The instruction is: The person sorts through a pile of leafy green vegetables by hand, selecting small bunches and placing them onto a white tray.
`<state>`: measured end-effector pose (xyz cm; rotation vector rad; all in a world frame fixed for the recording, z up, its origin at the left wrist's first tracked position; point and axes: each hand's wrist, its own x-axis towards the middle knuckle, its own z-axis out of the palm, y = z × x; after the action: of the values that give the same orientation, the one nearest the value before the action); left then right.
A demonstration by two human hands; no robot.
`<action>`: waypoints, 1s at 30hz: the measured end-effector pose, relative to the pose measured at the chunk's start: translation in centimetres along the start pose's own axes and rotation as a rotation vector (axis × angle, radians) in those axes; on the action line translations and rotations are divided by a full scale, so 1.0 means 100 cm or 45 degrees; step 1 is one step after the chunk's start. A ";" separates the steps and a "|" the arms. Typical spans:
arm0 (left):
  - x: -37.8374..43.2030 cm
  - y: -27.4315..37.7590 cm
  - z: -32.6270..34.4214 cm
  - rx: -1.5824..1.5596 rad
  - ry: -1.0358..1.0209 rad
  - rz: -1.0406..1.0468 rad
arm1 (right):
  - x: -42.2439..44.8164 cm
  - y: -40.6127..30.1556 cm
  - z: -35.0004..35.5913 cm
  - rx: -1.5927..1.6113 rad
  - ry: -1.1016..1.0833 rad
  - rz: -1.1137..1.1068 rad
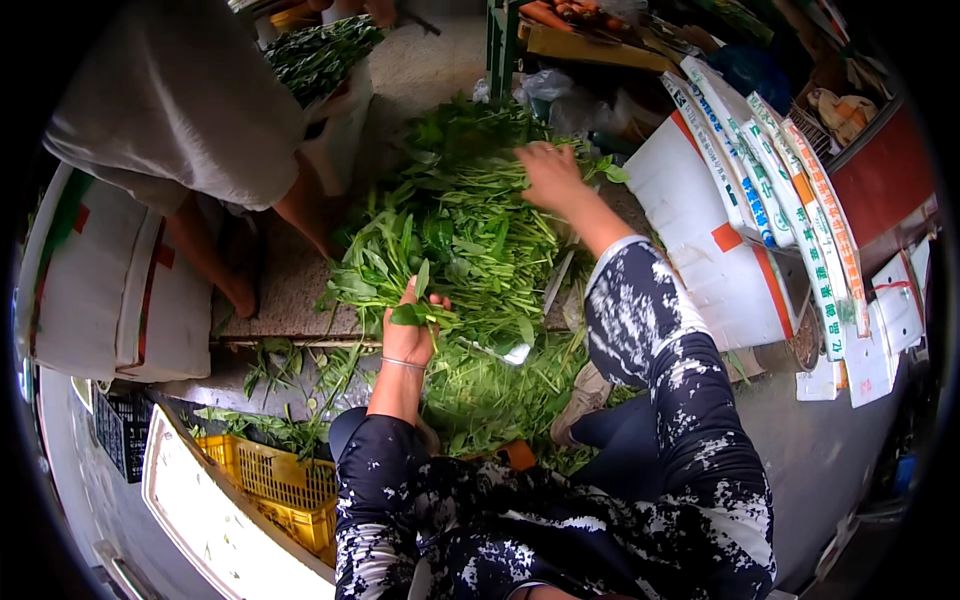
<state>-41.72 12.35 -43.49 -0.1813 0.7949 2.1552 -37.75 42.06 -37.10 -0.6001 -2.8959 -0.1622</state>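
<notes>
My left hand [409, 330] is closed around a bunch of leafy green stalks [375, 281], with the leaves fanning out up and to the left and cut stems poking out past my fingers. Beside it lies a large heap of the same leafy greens [495, 240], stems mostly toward the right. My right hand [551, 176] is over the heap's upper right edge, fingers spread and slightly blurred; it appears to touch the stems without a bunch in it. Loose leaves and trimmings [502, 397] cover the ground between my feet.
White foam boxes [690, 225] with stacked lids [780, 187] bearing writing stand at right; more foam boxes [165, 300] stand at left. Another person [187, 97] stands close by at upper left, near a box of dark greens [322, 56]. A yellow crate [285, 480] sits lower left.
</notes>
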 end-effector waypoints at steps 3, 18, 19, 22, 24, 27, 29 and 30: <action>0.010 -0.002 -0.010 -0.040 -0.046 -0.009 | 0.000 0.013 0.008 -0.056 -0.123 0.033; 0.001 -0.008 -0.010 -0.038 0.040 -0.110 | -0.005 -0.042 -0.019 0.397 0.027 0.055; 0.001 -0.012 -0.003 -0.040 0.021 -0.139 | 0.011 -0.033 -0.035 1.108 0.000 0.086; 0.002 -0.008 -0.014 0.000 0.048 -0.125 | 0.039 -0.086 -0.103 2.224 -0.312 0.127; 0.003 -0.005 -0.022 0.007 0.052 -0.115 | 0.060 -0.124 -0.127 2.819 -0.521 0.123; 0.006 0.001 -0.042 0.004 0.036 -0.101 | 0.098 -0.164 -0.145 3.270 -0.456 0.190; 0.012 -0.016 -0.020 0.003 -0.056 -0.148 | 0.141 -0.137 -0.162 3.478 -0.401 0.163; 0.013 -0.021 -0.011 0.004 -0.076 -0.161 | 0.160 -0.123 -0.162 3.458 -0.331 0.109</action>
<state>-41.11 13.49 -45.90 -0.1609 0.7333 2.0313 -54.69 34.65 -18.96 0.0323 -0.7406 2.7924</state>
